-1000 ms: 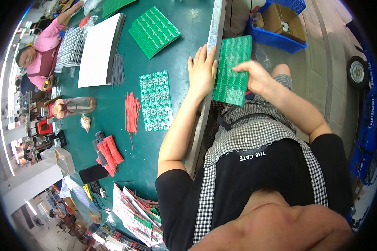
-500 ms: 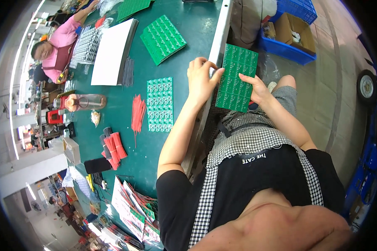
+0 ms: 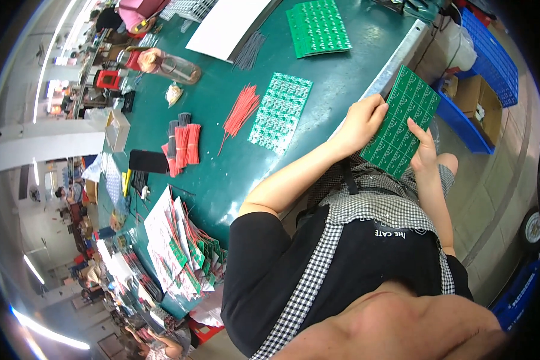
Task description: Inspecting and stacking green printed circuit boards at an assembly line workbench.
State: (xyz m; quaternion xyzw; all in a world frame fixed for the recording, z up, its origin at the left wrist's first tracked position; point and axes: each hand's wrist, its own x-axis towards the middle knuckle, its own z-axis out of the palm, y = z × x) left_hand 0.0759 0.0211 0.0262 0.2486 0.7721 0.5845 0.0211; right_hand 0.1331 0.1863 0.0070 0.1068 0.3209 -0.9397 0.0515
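Observation:
A green circuit board panel, divided into rows of small boards with white markings, is held tilted beyond the table's edge, above my lap. My right hand grips its right side, thumb flat on the face and fingers hidden behind. At the panel's left edge my left hand is closed, with curled fingers pinching the edge. Left of my hands, a populated circuit board panel lies flat on the green table. A stack of green panels lies farther back.
Loose red wires and bundled wires lie left of the populated panel. A black phone, a bottle and a pile of wired boards are farther left. Blue crates stand on the floor at right.
The whole view has turned, so the table's contents appear shifted. My left hand, loosely spread by the panel's edge before, has closed on it. My right hand still holds the panel.

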